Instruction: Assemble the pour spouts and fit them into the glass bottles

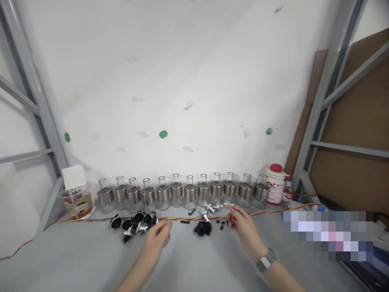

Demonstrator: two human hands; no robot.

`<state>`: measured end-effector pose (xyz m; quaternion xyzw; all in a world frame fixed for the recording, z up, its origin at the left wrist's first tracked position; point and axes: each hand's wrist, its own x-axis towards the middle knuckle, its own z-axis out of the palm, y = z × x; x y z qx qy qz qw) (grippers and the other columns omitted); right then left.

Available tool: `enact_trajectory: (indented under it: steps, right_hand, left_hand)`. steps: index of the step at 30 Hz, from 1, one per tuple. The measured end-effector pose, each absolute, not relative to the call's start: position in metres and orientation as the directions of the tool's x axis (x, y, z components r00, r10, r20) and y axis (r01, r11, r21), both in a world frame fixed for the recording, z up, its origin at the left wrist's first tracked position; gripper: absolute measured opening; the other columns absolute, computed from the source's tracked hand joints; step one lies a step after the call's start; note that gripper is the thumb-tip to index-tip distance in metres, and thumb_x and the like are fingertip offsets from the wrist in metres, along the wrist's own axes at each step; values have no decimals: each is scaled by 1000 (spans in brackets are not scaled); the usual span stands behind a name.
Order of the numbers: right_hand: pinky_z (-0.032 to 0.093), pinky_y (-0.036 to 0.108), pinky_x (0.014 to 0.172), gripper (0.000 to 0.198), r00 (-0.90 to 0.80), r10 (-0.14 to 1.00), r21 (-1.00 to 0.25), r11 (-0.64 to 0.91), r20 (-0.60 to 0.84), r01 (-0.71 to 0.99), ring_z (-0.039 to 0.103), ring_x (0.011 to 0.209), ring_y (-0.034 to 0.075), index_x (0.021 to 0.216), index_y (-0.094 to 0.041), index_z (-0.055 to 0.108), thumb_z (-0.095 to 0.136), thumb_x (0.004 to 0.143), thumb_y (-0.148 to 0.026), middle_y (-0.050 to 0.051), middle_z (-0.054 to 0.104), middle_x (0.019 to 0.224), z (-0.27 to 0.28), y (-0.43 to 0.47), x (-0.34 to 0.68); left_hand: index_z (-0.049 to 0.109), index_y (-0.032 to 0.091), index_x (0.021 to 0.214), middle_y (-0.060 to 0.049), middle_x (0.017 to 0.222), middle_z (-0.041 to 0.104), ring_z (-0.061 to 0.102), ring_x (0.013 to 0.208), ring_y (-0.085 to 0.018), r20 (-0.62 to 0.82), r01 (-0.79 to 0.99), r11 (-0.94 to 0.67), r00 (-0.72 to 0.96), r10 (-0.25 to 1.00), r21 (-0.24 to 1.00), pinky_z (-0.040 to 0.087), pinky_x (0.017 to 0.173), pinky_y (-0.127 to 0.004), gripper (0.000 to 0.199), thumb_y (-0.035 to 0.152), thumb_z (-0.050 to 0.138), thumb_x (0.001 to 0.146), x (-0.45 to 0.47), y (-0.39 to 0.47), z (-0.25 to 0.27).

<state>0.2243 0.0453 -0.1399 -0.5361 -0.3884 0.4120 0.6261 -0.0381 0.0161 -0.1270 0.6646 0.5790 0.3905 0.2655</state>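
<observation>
My left hand (158, 234), by the lids (139, 217), and right hand (239, 222), at the silver pieces (209, 208) before the bottles (190, 190), are apart; I can't tell if either grips anything; a careless sweep could scatter the black bits (221, 227)

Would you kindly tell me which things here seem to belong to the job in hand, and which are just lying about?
Probably the job's:
- bottles
- black parts
- silver parts

Probably just lying about:
- drink cup
- jar
- twisted wire

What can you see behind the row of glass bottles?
Behind the glass bottles rises a white wall; whatever lies directly behind their opaque metal bands is covered and cannot be seen.
</observation>
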Motion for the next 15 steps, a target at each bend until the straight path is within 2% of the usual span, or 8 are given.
enact_trajectory:
  steps: [3,6,8,13,15]
  right_hand:
    - [40,28,50,33,378,919,-991,80,114,105,50,46,14,85,-18,56,48,66,-43,-3,52,55,-137,52,242]
    - [43,32,64,20,374,905,-931,57,201,362,55,61,18,77,-18,60,53,62,-28,1,55,65,-135,57,261]
    - [41,34,75,16,341,910,-862,35,237,506,56,71,21,72,-18,62,56,57,-20,3,56,68,-136,59,270]
    - [41,31,78,23,221,950,-686,-11,220,728,56,82,24,73,-16,65,63,51,-10,6,59,78,-148,60,277]
    - [40,31,78,27,212,953,-622,-33,217,782,57,84,24,76,-15,66,60,52,-5,8,59,84,-154,60,279]
  left_hand:
    - [49,16,72,-3,70,47,47,72,-22,281,805,-160,-9,960,571,36,69,-34,14,29,47,75,-46,18,-136]
    - [56,6,91,-15,83,52,47,85,-32,325,951,-52,-53,944,304,34,74,-42,21,15,46,74,-60,17,-136]
    - [57,3,94,-20,87,52,46,89,-36,346,978,-11,-63,936,209,32,76,-45,25,9,43,74,-68,16,-133]
    - [60,10,95,-15,87,55,49,86,-32,459,986,71,6,888,-150,33,76,-44,27,6,41,76,-68,12,-126]
    - [59,13,98,-14,93,55,49,89,-31,498,982,73,24,867,-174,34,77,-42,26,9,46,76,-61,11,-125]
